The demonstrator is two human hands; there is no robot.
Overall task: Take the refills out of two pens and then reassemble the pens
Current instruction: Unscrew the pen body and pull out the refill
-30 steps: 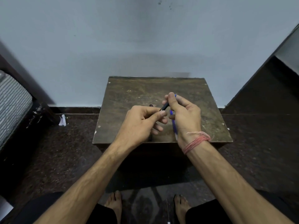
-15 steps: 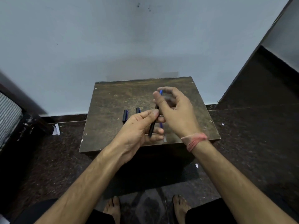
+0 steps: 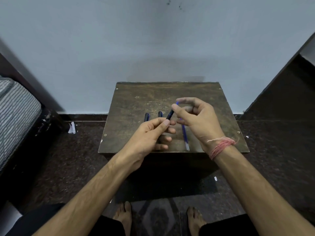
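Seated before a small worn wooden table (image 3: 136, 103), you hold a dark pen barrel (image 3: 170, 114) in your left hand (image 3: 150, 135), thumb and forefinger pinched on its lower end, the other fingers curled beneath. The barrel slants up and away toward your right hand (image 3: 197, 120), whose thumb and forefinger are closed on a thin blue refill (image 3: 177, 103) standing out of the barrel's upper end; only its tip shows above the thumb. The remaining right fingers are loosely curled, and a pink thread band (image 3: 219, 147) circles that wrist. Below your right palm, a second blue refill (image 3: 185, 137) lies on the table, its pale end pointing at the near edge. Just beyond your left knuckles, two dark pen pieces (image 3: 147, 117) lie side by side, slightly apart; whether they are caps or barrels cannot be told. Your bare feet (image 3: 123, 215) rest on the dark floor.
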